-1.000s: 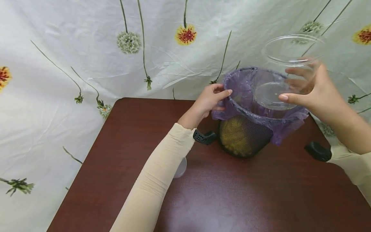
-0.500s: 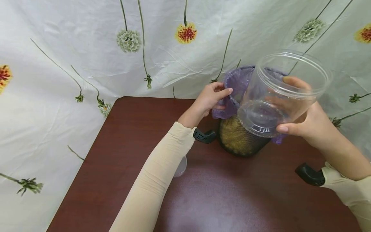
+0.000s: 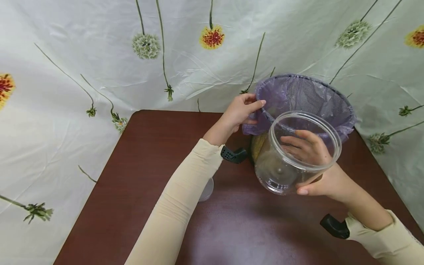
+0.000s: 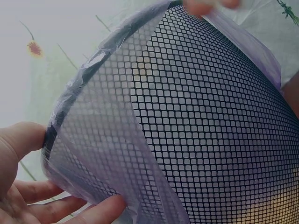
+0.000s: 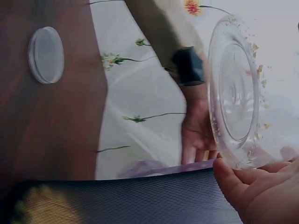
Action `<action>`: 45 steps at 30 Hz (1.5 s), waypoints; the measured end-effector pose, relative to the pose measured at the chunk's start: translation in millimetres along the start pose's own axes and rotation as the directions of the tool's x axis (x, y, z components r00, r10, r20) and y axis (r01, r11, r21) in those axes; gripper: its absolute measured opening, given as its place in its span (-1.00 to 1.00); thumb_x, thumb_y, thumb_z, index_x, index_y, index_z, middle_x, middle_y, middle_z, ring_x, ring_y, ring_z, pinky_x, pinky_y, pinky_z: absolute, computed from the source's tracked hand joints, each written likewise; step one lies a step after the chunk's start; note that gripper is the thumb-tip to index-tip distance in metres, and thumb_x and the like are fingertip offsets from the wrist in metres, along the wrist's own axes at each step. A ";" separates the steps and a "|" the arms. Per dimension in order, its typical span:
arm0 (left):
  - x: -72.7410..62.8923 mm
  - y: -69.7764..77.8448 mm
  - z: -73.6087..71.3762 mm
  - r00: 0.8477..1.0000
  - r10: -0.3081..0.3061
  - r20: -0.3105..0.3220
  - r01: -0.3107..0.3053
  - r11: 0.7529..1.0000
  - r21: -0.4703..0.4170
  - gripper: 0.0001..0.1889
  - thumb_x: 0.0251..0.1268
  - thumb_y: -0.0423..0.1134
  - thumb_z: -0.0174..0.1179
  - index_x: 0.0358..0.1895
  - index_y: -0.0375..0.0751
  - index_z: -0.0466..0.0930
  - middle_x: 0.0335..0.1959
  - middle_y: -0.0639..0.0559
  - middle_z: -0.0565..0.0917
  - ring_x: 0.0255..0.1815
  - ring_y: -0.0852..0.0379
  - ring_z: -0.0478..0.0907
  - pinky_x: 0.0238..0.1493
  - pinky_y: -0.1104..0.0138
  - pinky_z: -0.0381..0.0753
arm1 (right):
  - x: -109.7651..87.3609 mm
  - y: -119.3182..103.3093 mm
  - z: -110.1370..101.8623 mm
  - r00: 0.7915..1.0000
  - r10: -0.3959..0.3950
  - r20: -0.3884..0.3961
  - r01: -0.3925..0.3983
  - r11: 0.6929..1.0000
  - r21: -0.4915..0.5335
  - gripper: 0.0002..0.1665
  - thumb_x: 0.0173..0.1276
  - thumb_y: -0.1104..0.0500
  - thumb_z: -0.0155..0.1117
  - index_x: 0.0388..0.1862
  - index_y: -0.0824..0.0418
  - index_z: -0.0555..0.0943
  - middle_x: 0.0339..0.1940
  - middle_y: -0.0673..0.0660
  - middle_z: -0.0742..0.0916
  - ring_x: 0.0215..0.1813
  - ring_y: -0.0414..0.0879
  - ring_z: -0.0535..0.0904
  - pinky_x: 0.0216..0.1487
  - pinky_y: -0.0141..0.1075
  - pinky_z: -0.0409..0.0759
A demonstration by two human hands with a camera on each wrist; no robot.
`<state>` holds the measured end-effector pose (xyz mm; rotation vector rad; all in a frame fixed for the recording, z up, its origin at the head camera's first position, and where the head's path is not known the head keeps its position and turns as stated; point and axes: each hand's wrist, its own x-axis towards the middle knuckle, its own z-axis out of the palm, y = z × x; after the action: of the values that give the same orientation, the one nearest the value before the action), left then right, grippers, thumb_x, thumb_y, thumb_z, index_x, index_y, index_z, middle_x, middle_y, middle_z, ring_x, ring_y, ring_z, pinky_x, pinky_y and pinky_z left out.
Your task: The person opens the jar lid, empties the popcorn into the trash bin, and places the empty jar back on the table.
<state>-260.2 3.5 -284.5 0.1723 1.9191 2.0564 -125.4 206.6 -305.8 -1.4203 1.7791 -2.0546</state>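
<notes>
A black mesh wastebasket (image 3: 259, 145) stands on the table, lined with a purple plastic bag (image 3: 321, 101) folded over its rim. My left hand (image 3: 239, 112) grips that rim on its left side, thumb on top and fingers outside against the bag, as the left wrist view shows. In front of the wastebasket, my right hand (image 3: 326, 180) holds a clear plastic jar (image 3: 273, 173) by its side, tilted, above the table. Small yellowish crumbs cling inside the jar near its base in the right wrist view. Yellow contents (image 5: 44, 207) show through the mesh low in the wastebasket.
A round translucent lid (image 5: 49, 56) lies on the dark red table (image 3: 159, 154), partly hidden by the left forearm in the head view. A flower-printed cloth (image 3: 185, 48) hangs behind the table. Each wrist carries a black camera mount (image 3: 233, 154).
My right hand has brought the jar from over the wastebasket's mouth toward the front and down, its opening now facing up toward me. My left hand stays on the rim.
</notes>
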 end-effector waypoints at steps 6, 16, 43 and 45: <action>1.0 -1.6 -0.4 1.000 0.011 0.003 -0.011 1.000 0.004 -0.39 0.19 -0.20 0.18 0.29 -0.25 0.19 0.07 -0.04 0.38 0.11 0.07 0.37 -0.26 0.14 0.58 | -24.9 36.1 8.2 1.000 0.014 0.014 -0.014 1.000 0.004 0.27 -0.11 0.33 0.48 0.29 0.54 -0.27 0.29 0.47 0.17 0.29 0.16 0.20 0.12 -0.21 0.36; -0.5 -0.2 0.1 1.000 0.013 0.004 -0.013 1.000 -0.006 -0.39 0.19 -0.21 0.18 0.29 -0.26 0.19 0.07 -0.04 0.37 0.10 0.08 0.39 -0.38 0.24 0.60 | -55.7 76.7 17.4 0.991 0.125 -0.054 -0.127 0.992 -0.021 0.22 -0.19 0.59 0.35 0.30 0.50 -0.27 0.33 0.36 0.16 0.33 0.07 0.13 -0.48 -0.13 0.59; -2.7 -1.3 0.6 1.000 0.015 0.001 -0.015 1.000 -0.009 -0.40 0.20 -0.21 0.17 0.29 -0.25 0.19 0.06 -0.04 0.37 0.10 0.09 0.39 -0.36 0.25 0.60 | -68.3 130.7 47.2 0.873 0.403 -0.274 -0.479 0.813 -0.330 0.14 -0.22 0.44 0.48 0.25 0.50 -0.06 0.22 0.51 0.25 0.23 0.36 0.14 0.17 0.11 0.07; -2.9 -1.5 0.2 1.000 0.017 0.002 -0.017 1.000 -0.008 -0.40 0.20 -0.20 0.17 0.29 -0.25 0.19 0.07 -0.03 0.37 0.09 0.09 0.39 -0.36 0.25 0.60 | -69.4 133.6 46.9 0.873 0.408 -0.267 -0.479 0.816 -0.322 0.16 -0.21 0.44 0.48 0.26 0.50 -0.07 0.23 0.51 0.23 0.23 0.38 0.14 0.16 0.16 0.05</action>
<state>-257.2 2.8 -285.6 0.1897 1.9141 2.0733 -119.8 169.1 -458.8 -0.7567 2.4097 -1.6986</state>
